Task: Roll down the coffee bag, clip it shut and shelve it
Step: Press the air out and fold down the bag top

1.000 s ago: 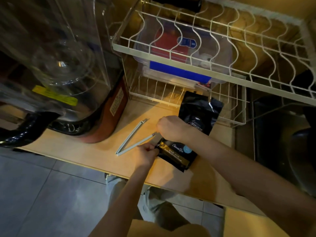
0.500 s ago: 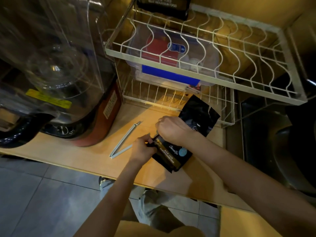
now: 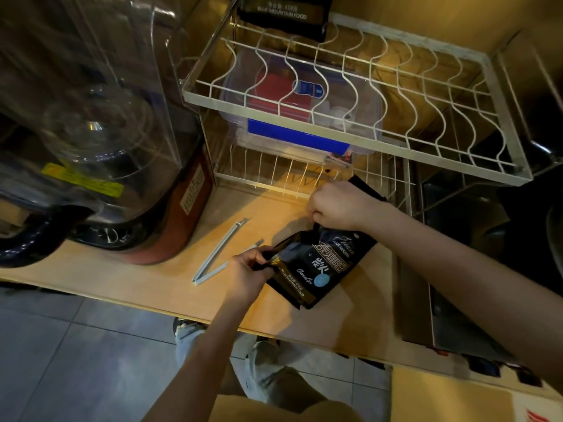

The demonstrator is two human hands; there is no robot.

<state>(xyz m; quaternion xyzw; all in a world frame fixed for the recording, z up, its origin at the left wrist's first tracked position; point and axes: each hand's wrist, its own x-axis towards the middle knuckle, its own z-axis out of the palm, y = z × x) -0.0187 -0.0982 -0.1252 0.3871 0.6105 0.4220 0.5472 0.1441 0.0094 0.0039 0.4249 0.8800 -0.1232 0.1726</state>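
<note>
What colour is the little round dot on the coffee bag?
Light blue: the round dot on the black coffee bag, in the head view.

Far left of the hands stands a big clear machine [image 3: 100,123] with a yellow sticker [image 3: 82,180]. Behind the hands, a see-through box [image 3: 304,117] with a blue edge sits under wavy white wires. Grey floor tiles [image 3: 76,360] lie below.

"BLUE MOUNTAIN FOOD" on coffee bag [image 3: 316,269] and shelf box [image 3: 286,13]
</note>
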